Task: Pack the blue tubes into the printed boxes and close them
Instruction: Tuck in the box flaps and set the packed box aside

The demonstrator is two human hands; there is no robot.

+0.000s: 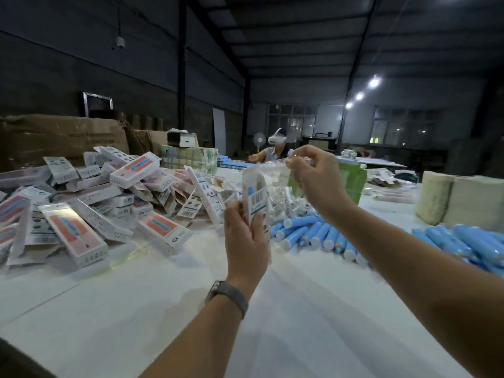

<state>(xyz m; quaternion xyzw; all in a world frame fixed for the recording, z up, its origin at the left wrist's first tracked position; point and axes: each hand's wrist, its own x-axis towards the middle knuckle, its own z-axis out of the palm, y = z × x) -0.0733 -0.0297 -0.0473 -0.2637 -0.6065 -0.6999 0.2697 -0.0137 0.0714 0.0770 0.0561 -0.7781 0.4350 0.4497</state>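
Observation:
My left hand (245, 236) grips a printed box (255, 196) upright above the table, its top end open and a barcode facing me. Above and to the right, my right hand (313, 173) pinches a small clear plastic packet (296, 159) just over the open end of the box. Blue tubes (311, 234) with white caps lie in a heap behind my hands, and more blue tubes (469, 245) lie at the right. A big pile of printed boxes (90, 203) covers the left of the white table (152, 301).
Clear packets (283, 199) are heaped behind the held box. Yellowish rolls (452, 200) stand at the right, a green bag (351, 181) behind my right hand, brown cartons (62, 137) at the back left. Another person wearing a headset (275, 150) works at the far end.

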